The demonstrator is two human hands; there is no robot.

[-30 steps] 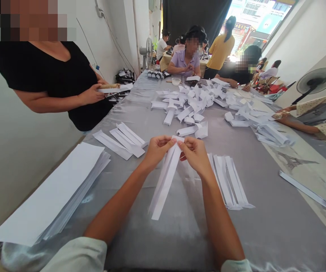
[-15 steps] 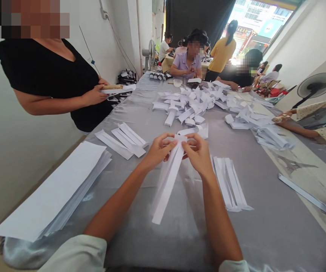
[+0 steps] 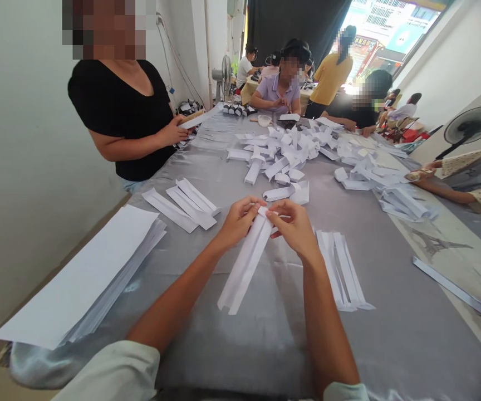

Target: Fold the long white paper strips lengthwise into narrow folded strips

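Between my two hands is a long folded white paper strip (image 3: 244, 264), its near end hanging toward me above the grey cloth. My left hand (image 3: 240, 218) pinches the far end from the left, thumb on top. From the right, my right hand (image 3: 288, 223) grips the same end with thumb and fingers. The strip has raised side folds and a crease along its length. Several folded paper strips (image 3: 340, 270) lie to the right of my right forearm. Another group of folded strips (image 3: 182, 205) rests beyond my left wrist.
A stack of large white paper sheets (image 3: 86, 273) lies at the left table edge. A heap of folded paper pieces (image 3: 282, 150) covers the table's far middle. A person in black (image 3: 127, 117) stands at the left. Other people sit around the grey-covered table (image 3: 391, 328).
The far end of the strip is now folded over, and the strip's near end has opened wider and risen slightly. The standing person in black appears further right, nearer the table.
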